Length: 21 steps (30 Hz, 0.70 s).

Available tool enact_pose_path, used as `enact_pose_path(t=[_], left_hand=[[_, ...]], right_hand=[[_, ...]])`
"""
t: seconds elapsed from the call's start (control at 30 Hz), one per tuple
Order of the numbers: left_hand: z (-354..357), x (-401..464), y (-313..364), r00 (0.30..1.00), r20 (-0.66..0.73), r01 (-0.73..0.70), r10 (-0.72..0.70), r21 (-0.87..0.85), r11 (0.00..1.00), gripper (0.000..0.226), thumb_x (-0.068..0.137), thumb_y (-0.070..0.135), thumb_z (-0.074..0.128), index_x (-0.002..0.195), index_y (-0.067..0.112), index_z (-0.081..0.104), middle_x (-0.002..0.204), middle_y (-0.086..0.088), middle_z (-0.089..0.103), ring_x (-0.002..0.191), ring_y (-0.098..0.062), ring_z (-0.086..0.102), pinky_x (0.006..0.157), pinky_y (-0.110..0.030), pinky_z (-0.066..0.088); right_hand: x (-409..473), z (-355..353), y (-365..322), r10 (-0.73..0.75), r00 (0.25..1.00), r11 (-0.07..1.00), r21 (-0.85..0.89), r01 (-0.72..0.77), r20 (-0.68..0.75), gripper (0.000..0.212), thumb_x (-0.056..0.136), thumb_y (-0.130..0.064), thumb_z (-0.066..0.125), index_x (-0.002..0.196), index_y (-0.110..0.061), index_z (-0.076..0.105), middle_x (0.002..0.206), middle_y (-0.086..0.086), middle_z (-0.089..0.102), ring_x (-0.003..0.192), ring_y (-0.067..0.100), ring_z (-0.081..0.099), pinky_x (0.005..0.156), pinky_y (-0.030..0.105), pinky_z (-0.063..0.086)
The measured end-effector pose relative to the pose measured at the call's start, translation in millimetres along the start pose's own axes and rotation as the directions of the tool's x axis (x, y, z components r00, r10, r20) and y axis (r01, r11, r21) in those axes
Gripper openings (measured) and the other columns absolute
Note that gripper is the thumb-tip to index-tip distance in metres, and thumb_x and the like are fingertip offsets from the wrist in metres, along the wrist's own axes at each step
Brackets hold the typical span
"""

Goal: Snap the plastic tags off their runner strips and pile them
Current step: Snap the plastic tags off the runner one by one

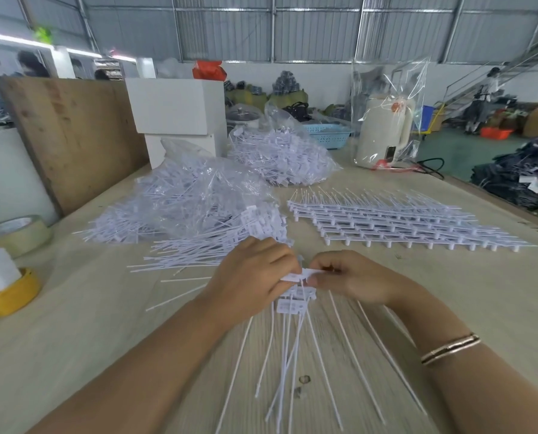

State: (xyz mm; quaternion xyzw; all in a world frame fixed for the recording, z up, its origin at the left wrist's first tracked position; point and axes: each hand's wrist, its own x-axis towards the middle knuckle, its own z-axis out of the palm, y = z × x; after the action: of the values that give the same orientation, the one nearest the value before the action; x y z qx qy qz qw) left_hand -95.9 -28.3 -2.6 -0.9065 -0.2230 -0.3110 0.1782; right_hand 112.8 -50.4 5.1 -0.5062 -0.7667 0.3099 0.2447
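The left hand (255,277) and the right hand (349,278) met near the middle of the wooden table (89,324), both with fingers curled round the heads of a bunch of white plastic tags (296,292). The left hand gripped the clustered heads from the left, while the right hand pinched a single flat tag head between thumb and fingers. The long thin tails of the held tags fanned out toward the near edge, between the two forearms. A bracelet (450,349) sat on the right forearm. Just beyond the left hand lay a loose pile of separated tags (180,252), its tails pointing left. Farther right, neat stacked runner strips (396,223) lay in rows, well apart from the hands. Behind the pile sat two clear plastic bags stuffed with tags, a nearer one (195,195) and a farther one (286,158). At the left edge were a roll of tape (17,234) and a yellow container (11,296). A white kettle in a clear bag (383,130) stood at the far right.
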Motion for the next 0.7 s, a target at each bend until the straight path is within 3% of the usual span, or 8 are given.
enact_pose_path(t=[0.1,0.23,0.3,0.4,0.47,0.53,0.63,0.7], left_hand=[[0.9,1.1,2.0,1.0,0.025,0.014,-0.014,0.019,1.0,0.014,0.074,0.026,0.076,0.08,0.015,0.069,0.079,0.004,0.067,0.074,-0.018,0.064,0.064,-0.029,0.042],[-0.8,-2.1,2.9,0.99,0.022,0.14,-0.138,-0.181,0.974,0.026,0.088,0.025,0.054,0.086,0.007,0.072,0.082,-0.004,0.073,0.067,-0.02,0.069,0.053,-0.033,0.055],[-0.7,-2.4,4.7,0.986,0.007,0.166,-0.168,-0.175,0.97,0.015,0.085,0.016,0.062,0.091,0.006,0.072,0.079,-0.006,0.073,0.059,-0.02,0.068,0.047,-0.032,0.054],[-0.6,-0.9,8.5,0.982,-0.001,0.189,-0.19,-0.094,0.978,0.011,0.072,0.008,0.071,0.083,0.011,0.07,0.05,-0.001,0.056,0.036,-0.017,0.052,0.032,-0.024,0.042],[2.0,-1.2,8.1,0.973,-0.006,0.227,-0.233,-0.191,0.955,0.005,0.077,0.006,0.067,0.081,0.01,0.067,0.048,0.001,0.051,0.036,-0.016,0.047,0.034,-0.024,0.041],[5.1,-2.0,7.2,0.933,0.013,0.335,-0.361,-0.403,0.852,0.009,0.087,0.013,0.061,0.079,0.017,0.062,0.052,0.006,0.05,0.044,-0.01,0.048,0.043,-0.026,0.04],[6.8,-4.9,2.3,0.819,0.123,0.456,-0.561,-0.732,0.505,0.023,0.091,0.014,0.06,0.072,0.027,0.057,0.069,0.006,0.066,0.066,-0.011,0.064,0.06,-0.032,0.051],[5.7,-8.1,-4.6,0.818,0.14,0.463,-0.558,-0.736,0.494,0.02,0.09,0.015,0.061,0.074,0.026,0.058,0.075,0.004,0.068,0.069,-0.017,0.064,0.065,-0.033,0.051]], right_hand=[[1.2,2.0,-1.6,-0.034,0.998,0.998,0.056,0.038,-0.055,0.024,0.086,-0.02,0.067,0.065,-0.016,0.055,0.053,-0.015,0.039,0.052,0.002,0.037,0.054,0.017,0.029],[3.2,5.5,-4.0,-0.093,0.979,0.992,0.062,0.106,-0.18,0.019,0.085,-0.013,0.068,0.069,-0.01,0.058,0.053,-0.015,0.044,0.05,0.0,0.037,0.051,0.013,0.028],[3.5,7.0,-6.0,-0.129,0.967,0.99,0.027,0.138,-0.221,0.013,0.085,-0.013,0.067,0.073,-0.011,0.063,0.062,-0.009,0.052,0.056,0.003,0.042,0.055,0.015,0.031],[2.0,7.2,-4.7,-0.183,0.95,0.982,0.002,0.19,-0.252,0.01,0.085,-0.014,0.068,0.079,-0.006,0.067,0.069,0.008,0.057,0.058,0.005,0.042,0.055,0.016,0.031],[2.1,7.5,-3.3,-0.196,0.947,0.98,-0.007,0.201,-0.256,0.009,0.086,-0.014,0.067,0.077,-0.01,0.067,0.065,-0.001,0.054,0.056,0.003,0.041,0.054,0.014,0.03],[3.3,8.1,-4.4,-0.215,0.944,0.975,-0.004,0.221,-0.251,0.012,0.086,-0.013,0.066,0.076,-0.02,0.065,0.064,-0.013,0.054,0.058,0.001,0.043,0.056,0.013,0.032],[1.4,1.4,-6.3,-0.231,0.922,0.948,0.142,0.285,-0.31,0.02,0.087,-0.006,0.062,0.081,-0.024,0.066,0.065,-0.022,0.061,0.06,-0.005,0.051,0.061,0.008,0.036],[-3.1,-7.2,-4.2,-0.179,0.919,0.936,0.228,0.269,-0.35,0.015,0.088,-0.009,0.061,0.085,-0.021,0.069,0.061,-0.016,0.059,0.052,-0.001,0.046,0.054,0.01,0.036]])
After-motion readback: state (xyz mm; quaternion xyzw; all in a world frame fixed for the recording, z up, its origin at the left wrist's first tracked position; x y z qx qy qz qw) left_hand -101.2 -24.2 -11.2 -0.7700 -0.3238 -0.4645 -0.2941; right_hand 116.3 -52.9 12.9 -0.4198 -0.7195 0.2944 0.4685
